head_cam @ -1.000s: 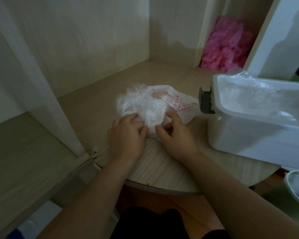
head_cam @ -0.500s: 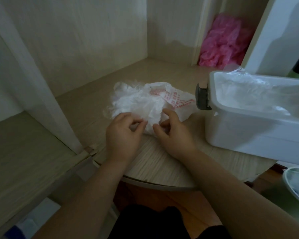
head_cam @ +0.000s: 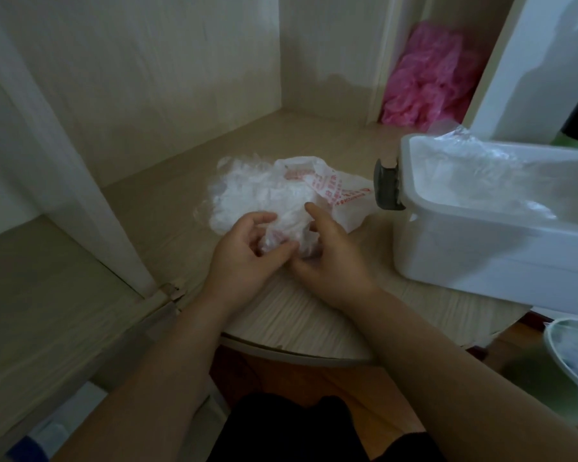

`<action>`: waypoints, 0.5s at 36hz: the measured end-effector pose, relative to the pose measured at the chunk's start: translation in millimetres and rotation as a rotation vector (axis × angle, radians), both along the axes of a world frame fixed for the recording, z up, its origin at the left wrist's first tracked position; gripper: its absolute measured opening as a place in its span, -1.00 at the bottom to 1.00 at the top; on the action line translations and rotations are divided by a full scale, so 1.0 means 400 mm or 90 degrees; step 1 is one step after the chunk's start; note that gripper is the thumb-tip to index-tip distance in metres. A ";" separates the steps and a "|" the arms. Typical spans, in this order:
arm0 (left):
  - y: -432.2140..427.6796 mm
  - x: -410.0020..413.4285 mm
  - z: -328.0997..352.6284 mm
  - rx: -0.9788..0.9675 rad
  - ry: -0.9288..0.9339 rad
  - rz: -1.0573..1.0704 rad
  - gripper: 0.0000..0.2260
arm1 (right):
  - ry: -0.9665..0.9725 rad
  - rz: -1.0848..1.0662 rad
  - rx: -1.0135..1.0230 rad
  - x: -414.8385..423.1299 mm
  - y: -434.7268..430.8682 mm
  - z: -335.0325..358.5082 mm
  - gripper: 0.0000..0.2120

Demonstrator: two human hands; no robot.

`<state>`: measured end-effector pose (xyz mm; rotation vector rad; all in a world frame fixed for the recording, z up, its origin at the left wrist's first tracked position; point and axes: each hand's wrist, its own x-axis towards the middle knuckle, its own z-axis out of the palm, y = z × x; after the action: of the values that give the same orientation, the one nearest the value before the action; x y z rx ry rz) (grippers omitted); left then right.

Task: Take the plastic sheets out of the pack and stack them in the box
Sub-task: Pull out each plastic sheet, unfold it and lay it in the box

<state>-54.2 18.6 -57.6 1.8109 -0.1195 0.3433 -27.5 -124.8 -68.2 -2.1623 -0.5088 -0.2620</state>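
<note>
Head view looks down on a pale wood-grain table (head_cam: 297, 311) with a rounded near edge, set against light panelled walls. A white plastic box (head_cam: 481, 255) stands on the right side of the table, open at the top, with clear crumpled sheets (head_cam: 464, 181) already lying inside it and a dark grey latch (head_cam: 386, 185) on its left end. Behind the box rises a white upright panel (head_cam: 521, 61), and in the far corner beside it sits a heap of pink plastic (head_cam: 427, 81). In the middle of the table, just left of the box, lies the pack (head_cam: 337, 195), a thin white bag with red print, and a loose mound of plastic sheets (head_cam: 247, 195) spills out of it toward the left. Both hands meet at the near edge of this mound. The left hand (head_cam: 244, 261) has its fingers curled and its thumb brought in, its grip closed around a crumpled sheet (head_cam: 277, 238) that bulges between the two hands. The right hand (head_cam: 331, 261) takes the same sheet from the other side, its thumb low and its fingers bent around the plastic, its forefinger reaching out over the top of the mound. At the lower right edge, below the table, part of a green container (head_cam: 548, 368) with a pale rim shows, blurred.
</note>
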 end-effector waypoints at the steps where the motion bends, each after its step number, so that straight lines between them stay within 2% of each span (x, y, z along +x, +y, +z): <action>1: -0.002 0.001 0.004 0.022 -0.009 0.002 -0.77 | 0.001 0.005 -0.004 0.001 -0.001 -0.001 -0.26; 4: -0.006 0.002 0.015 -0.049 -0.014 -0.013 -0.87 | -0.016 0.020 -0.038 0.001 0.000 -0.002 -0.19; 9: -0.003 0.007 0.044 -0.145 0.003 -0.060 -0.85 | -0.002 -0.003 -0.030 0.005 0.002 -0.002 -0.19; 11: -0.006 0.016 0.064 -0.254 0.030 -0.079 -0.79 | 0.011 -0.014 -0.032 0.006 0.004 0.002 -0.16; 13: 0.000 0.031 0.085 -0.370 0.063 -0.125 -0.93 | 0.042 -0.014 -0.031 0.012 0.006 0.001 -0.14; 14: 0.007 0.039 0.098 -0.408 0.081 -0.149 -0.87 | 0.055 -0.010 -0.020 0.015 0.008 0.004 -0.14; 16: 0.021 0.049 0.115 -0.473 0.148 -0.200 -0.58 | 0.073 0.001 0.012 0.009 0.006 0.023 -0.16; 18: 0.022 0.051 0.130 -0.539 0.177 -0.257 -0.52 | 0.093 0.038 0.066 -0.010 -0.003 0.058 -0.22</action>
<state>-34.0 27.3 -5.5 0.9467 -0.1174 -0.1439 -31.6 -126.1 -45.0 -2.0436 -0.4652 -0.0944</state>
